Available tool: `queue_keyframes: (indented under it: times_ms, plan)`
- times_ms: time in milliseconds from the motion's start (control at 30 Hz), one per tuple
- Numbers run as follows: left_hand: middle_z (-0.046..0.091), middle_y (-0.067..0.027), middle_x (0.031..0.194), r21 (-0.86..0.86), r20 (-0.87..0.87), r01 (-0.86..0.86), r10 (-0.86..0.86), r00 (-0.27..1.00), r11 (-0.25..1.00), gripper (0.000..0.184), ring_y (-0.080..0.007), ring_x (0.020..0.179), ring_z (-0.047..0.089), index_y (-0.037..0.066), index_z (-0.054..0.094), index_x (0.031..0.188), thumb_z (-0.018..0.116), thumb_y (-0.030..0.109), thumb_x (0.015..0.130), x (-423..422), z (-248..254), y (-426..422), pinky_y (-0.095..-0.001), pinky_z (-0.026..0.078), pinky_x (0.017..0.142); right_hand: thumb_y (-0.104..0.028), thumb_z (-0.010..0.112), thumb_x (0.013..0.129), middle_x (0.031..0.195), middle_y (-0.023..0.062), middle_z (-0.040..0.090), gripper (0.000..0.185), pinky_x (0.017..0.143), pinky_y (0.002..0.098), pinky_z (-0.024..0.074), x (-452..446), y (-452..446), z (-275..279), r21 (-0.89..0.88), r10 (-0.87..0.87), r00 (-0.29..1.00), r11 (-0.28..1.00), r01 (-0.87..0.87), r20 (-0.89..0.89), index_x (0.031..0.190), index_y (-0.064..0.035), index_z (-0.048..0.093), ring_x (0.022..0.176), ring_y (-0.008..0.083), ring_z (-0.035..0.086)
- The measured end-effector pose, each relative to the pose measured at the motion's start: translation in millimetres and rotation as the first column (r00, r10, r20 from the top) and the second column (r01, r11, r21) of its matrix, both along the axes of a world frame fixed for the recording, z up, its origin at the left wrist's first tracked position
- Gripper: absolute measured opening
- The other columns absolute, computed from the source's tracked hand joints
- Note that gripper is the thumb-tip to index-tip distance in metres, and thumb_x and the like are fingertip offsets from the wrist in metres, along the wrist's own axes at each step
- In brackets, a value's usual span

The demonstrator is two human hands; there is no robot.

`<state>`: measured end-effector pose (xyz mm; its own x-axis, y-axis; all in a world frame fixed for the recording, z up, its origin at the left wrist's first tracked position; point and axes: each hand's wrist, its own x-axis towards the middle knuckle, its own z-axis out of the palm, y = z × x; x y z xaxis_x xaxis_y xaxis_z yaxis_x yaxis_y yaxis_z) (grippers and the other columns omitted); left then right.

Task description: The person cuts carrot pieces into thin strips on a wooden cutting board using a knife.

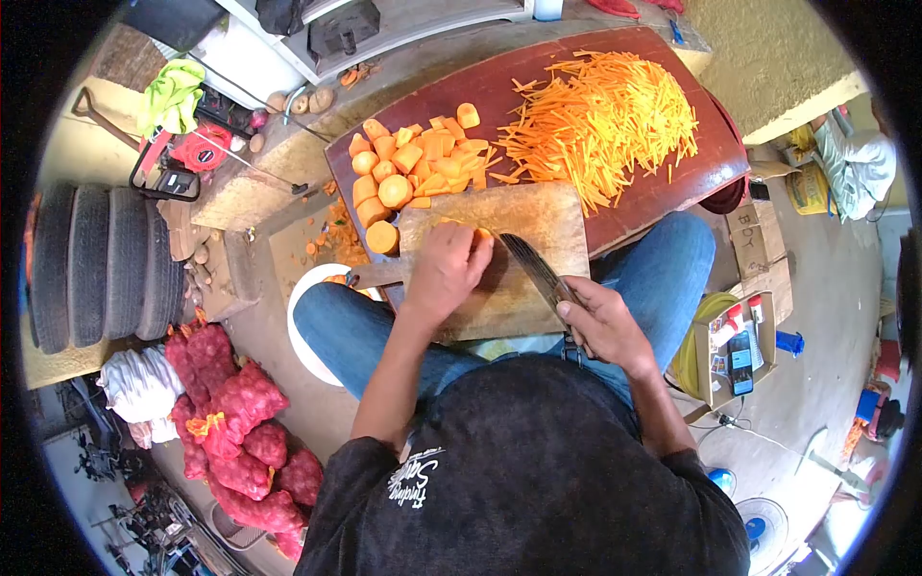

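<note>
My left hand point(448, 267) presses down on the wooden cutting board point(533, 206) with its fingers curled over a carrot piece point(481, 233), of which only a little orange shows. In my right hand point(605, 322) is a knife point(524, 257) with a dark blade, its tip slanting toward the left fingers. A second knife point(382, 273) lies at the board's left edge, partly behind my left hand. Cut carrot chunks point(413, 163) are heaped just beyond the board. Farther right rises a big pile of carrot sticks point(615, 120).
The board rests on a dark red table point(663, 192) before my knees. Left of my leg stands a white basin point(305, 317); red net sacks point(245, 403) and stacked tires point(91, 269) lie farther left. A cardboard box holding a phone point(740, 363) stands at right.
</note>
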<state>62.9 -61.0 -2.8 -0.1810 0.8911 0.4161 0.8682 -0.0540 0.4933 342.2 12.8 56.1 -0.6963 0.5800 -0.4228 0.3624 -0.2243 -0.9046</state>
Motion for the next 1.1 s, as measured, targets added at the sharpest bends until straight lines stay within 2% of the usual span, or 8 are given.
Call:
queue_keyframes:
  times_ms: [67,167,233,367,467,600,733,1100]
  plan:
    - [0.066,-0.0186,0.087,-0.085,0.271,-0.022,0.044,0.961,0.996,0.022,-0.0402,0.084,0.065,0.002,0.062,0.09,0.08,0.013,0.097,-7,-4,-1,-0.051,0.05,0.077,-0.016,0.066,0.111,0.082,0.0018,0.063,0.037,0.059,0.0311,0.0504,-4,0,-2,0.041,0.014,1.0,0.999,-0.014,0.002,0.142,0.0031,0.065,0.065,0.0091,0.057]
    - [0.066,-0.0208,0.086,-0.097,0.346,-0.006,0.039,0.937,0.995,0.019,-0.0422,0.083,0.065,0.0,0.064,0.093,0.077,0.012,0.1,-5,-3,-3,-0.0511,0.05,0.076,-0.014,0.067,0.109,0.088,0.0094,0.068,0.036,0.07,0.0357,0.0557,-12,3,3,0.099,0.046,0.999,0.994,-0.048,0.024,0.139,0.0051,0.066,0.075,0.015,0.064]
    - [0.067,-0.0205,0.086,-0.031,0.353,-0.056,0.063,0.933,0.998,0.014,-0.0418,0.082,0.066,-0.001,0.068,0.098,0.076,0.01,0.101,0,-5,-6,-0.0502,0.051,0.076,-0.014,0.067,0.108,0.09,0.0146,0.069,0.036,0.078,0.0385,0.058,-18,4,-8,0.187,0.072,0.997,0.98,-0.068,-0.017,0.138,0.0055,0.066,0.081,0.0191,0.067]
    - [0.071,-0.0169,0.089,0.001,0.298,-0.015,0.015,0.954,1.0,0.017,-0.0308,0.083,0.07,-0.002,0.076,0.117,0.075,0.009,0.105,-2,0,-12,-0.0409,0.054,0.075,-0.013,0.067,0.11,0.088,0.0021,0.066,0.038,0.061,0.0298,0.0487,-27,4,-18,0.278,0.138,0.986,0.955,-0.107,-0.096,0.144,0.0034,0.065,0.07,0.0079,0.056]
    - [0.072,-0.0198,0.09,-0.007,0.335,0.039,-0.034,0.942,0.999,0.016,-0.0398,0.083,0.069,-0.002,0.075,0.113,0.076,0.009,0.101,-3,6,-21,-0.0492,0.053,0.077,-0.012,0.068,0.109,0.09,0.0035,0.066,0.038,0.064,0.0309,0.0504,-31,4,-27,0.385,0.164,0.977,0.918,-0.1,-0.137,0.143,0.0045,0.066,0.073,0.0092,0.058]
    - [0.075,-0.0202,0.096,0.009,0.335,-0.037,0.032,0.942,0.999,0.02,-0.0393,0.087,0.073,-0.002,0.075,0.114,0.08,0.01,0.099,6,0,-34,-0.0461,0.056,0.078,-0.012,0.068,0.109,0.089,0.0031,0.065,0.037,0.064,0.0308,0.0513,-26,8,-20,0.305,0.143,0.987,0.946,-0.113,-0.079,0.143,0.0042,0.066,0.072,0.0091,0.058]
    - [0.077,-0.0198,0.098,0.034,0.381,-0.144,0.12,0.917,0.989,0.022,-0.0373,0.09,0.075,-0.002,0.076,0.116,0.083,0.006,0.096,27,-7,-35,-0.0433,0.059,0.078,-0.017,0.07,0.108,0.114,0.0252,0.079,0.041,0.093,0.0407,0.0579,-24,9,1,0.166,0.141,0.989,0.975,-0.148,0.052,0.142,0.0058,0.066,0.102,0.0264,0.075]
    - [0.082,-0.0194,0.112,0.046,0.345,-0.202,0.174,0.922,0.978,0.03,-0.0273,0.103,0.081,-0.005,0.077,0.127,0.083,0.0,0.098,31,-26,-40,-0.0353,0.062,0.092,-0.015,0.071,0.108,0.107,0.0245,0.075,0.038,0.091,0.0409,0.0565,-9,-1,32,0.271,0.198,0.98,0.942,-0.198,0.027,0.142,0.0021,0.064,0.095,0.0335,0.073]
